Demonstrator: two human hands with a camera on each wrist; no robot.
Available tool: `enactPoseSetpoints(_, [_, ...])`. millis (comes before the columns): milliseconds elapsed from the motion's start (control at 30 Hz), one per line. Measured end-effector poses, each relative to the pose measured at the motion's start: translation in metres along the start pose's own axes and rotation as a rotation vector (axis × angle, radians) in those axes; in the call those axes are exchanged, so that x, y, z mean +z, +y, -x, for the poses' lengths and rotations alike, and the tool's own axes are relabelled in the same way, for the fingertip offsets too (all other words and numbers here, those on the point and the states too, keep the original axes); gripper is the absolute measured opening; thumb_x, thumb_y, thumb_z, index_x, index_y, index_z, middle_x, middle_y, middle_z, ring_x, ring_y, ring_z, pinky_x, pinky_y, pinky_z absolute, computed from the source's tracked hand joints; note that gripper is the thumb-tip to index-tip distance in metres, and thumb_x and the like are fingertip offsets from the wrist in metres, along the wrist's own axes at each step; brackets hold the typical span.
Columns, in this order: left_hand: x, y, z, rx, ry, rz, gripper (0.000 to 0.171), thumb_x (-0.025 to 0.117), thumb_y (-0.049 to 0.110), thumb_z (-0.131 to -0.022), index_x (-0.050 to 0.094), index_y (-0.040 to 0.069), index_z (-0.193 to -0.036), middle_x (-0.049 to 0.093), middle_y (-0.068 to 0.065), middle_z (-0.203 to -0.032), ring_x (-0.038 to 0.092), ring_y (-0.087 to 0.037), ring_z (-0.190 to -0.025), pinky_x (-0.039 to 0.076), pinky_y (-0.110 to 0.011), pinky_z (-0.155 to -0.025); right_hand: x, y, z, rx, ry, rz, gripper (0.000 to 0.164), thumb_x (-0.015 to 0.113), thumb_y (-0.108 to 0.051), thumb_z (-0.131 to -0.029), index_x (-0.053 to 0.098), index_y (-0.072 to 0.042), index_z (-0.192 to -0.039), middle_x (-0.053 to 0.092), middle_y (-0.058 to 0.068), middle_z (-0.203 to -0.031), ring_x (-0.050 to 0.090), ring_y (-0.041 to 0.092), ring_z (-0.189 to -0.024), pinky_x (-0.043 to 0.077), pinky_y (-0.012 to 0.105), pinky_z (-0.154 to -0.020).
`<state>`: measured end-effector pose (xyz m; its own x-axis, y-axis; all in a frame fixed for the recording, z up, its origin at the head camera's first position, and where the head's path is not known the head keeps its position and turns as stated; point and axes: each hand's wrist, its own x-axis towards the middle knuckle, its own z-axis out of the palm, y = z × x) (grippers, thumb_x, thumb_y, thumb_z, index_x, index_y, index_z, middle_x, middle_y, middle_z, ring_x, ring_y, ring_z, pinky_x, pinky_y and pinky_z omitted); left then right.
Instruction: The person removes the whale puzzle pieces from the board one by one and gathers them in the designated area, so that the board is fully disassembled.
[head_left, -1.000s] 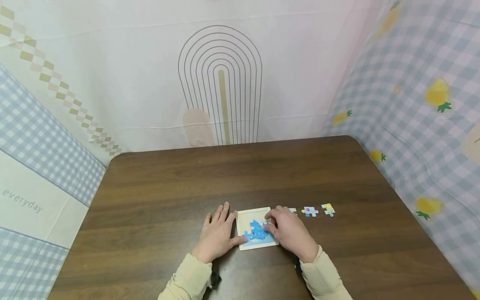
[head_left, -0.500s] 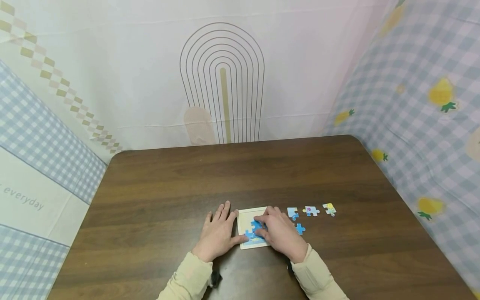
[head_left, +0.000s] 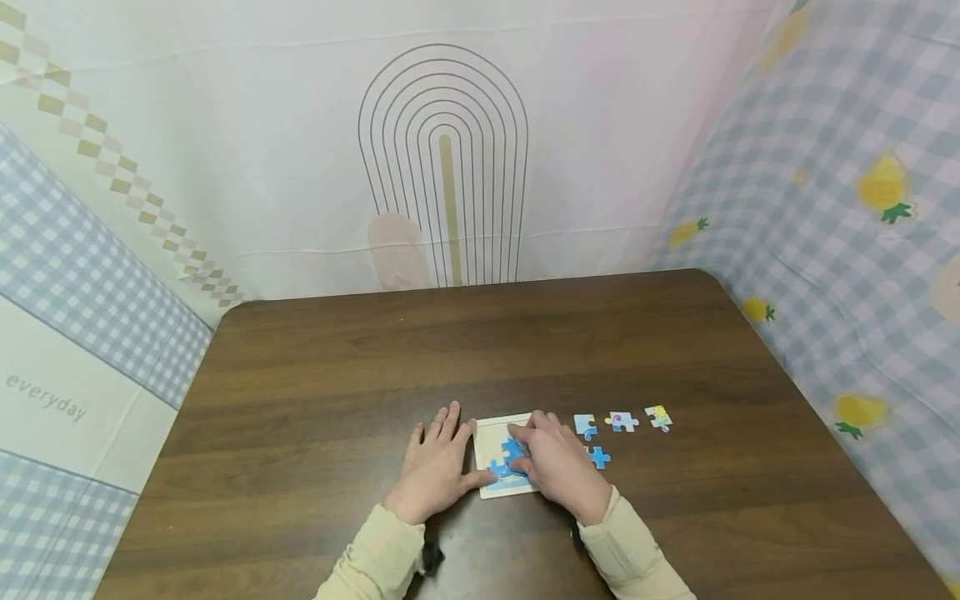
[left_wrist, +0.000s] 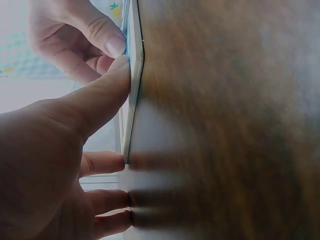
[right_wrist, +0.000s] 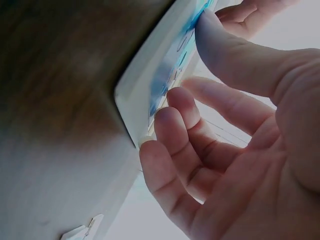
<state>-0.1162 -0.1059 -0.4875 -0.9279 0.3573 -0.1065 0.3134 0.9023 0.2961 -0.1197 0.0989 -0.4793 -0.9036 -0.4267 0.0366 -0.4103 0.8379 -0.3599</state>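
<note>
A pale square puzzle tray [head_left: 487,442] lies near the front of the brown table, with joined blue jigsaw pieces [head_left: 512,451] across its lower part. My left hand [head_left: 432,475] rests at the tray's left side, fingers spread on the table and thumb over the tray's lower left edge. Over the right half of the tray is my right hand [head_left: 566,467], hiding the pieces below it. In the right wrist view its thumb [right_wrist: 215,42] presses on the blue pieces, apart from the bent fingers [right_wrist: 172,130] at the tray's far side; no lifted piece shows between them.
Right of the tray lie loose jigsaw pieces: a light blue one [head_left: 586,426], a pink-and-blue one [head_left: 622,422], a yellow-patterned one [head_left: 659,417] and, nearer, a blue one [head_left: 598,457] partly behind the right hand. Patterned cloth [head_left: 600,150] hangs behind the table [head_left: 360,358].
My right hand has moved left across the tray, baring loose pieces on the right. During the last half second it has hardly shifted. The left hand stays in place.
</note>
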Motion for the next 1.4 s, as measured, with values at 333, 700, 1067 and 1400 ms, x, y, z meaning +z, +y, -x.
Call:
enactPoseSetpoints(333, [-0.0008, 0.0005, 0.0000, -0.004, -0.009, 0.014, 0.085, 0.062, 0.067, -0.082, 0.048, 0.009, -0.143, 0.028, -0.021, -0.155, 0.027, -0.037, -0.142, 0.024, -0.064, -0.106, 0.0006, -0.0009, -0.0019, 0.018, 0.005, 0.000, 0.037, 0.081, -0.025, -0.080, 0.072, -0.010, -0.113, 0.050, -0.003, -0.087, 0.042, 0.015, -0.076, 0.039, 0.029, -0.065])
enactPoseSetpoints(700, [0.0010, -0.0003, -0.0011, -0.015, -0.019, 0.005, 0.086, 0.061, 0.067, -0.082, 0.048, 0.010, -0.144, 0.027, -0.020, -0.156, 0.026, -0.037, -0.143, 0.023, -0.064, -0.107, 0.0009, -0.0026, -0.0050, 0.067, -0.004, -0.043, 0.036, 0.083, -0.023, -0.078, 0.068, -0.013, -0.110, 0.052, -0.004, -0.088, 0.047, 0.016, -0.080, 0.044, 0.036, -0.073])
enactPoseSetpoints(1067, [0.0022, -0.0007, -0.0013, -0.005, -0.018, -0.001, 0.086, 0.061, 0.068, -0.082, 0.048, 0.009, -0.144, 0.027, -0.021, -0.156, 0.026, -0.037, -0.142, 0.025, -0.063, -0.107, 0.0002, -0.0020, -0.0023, 0.030, 0.040, -0.049, 0.032, 0.082, -0.023, -0.079, 0.066, -0.016, -0.106, 0.051, -0.006, -0.083, 0.045, 0.011, -0.073, 0.041, 0.031, -0.066])
enactPoseSetpoints(1400, [0.0023, -0.0008, -0.0015, -0.001, 0.004, -0.014, 0.086, 0.062, 0.068, -0.081, 0.050, 0.009, -0.142, 0.030, -0.021, -0.154, 0.029, -0.038, -0.141, 0.027, -0.063, -0.105, -0.0004, -0.0028, -0.0016, 0.008, 0.106, -0.184, 0.015, 0.076, -0.016, -0.085, 0.066, -0.017, -0.096, 0.057, -0.012, -0.079, 0.048, 0.004, -0.064, 0.042, 0.024, -0.058])
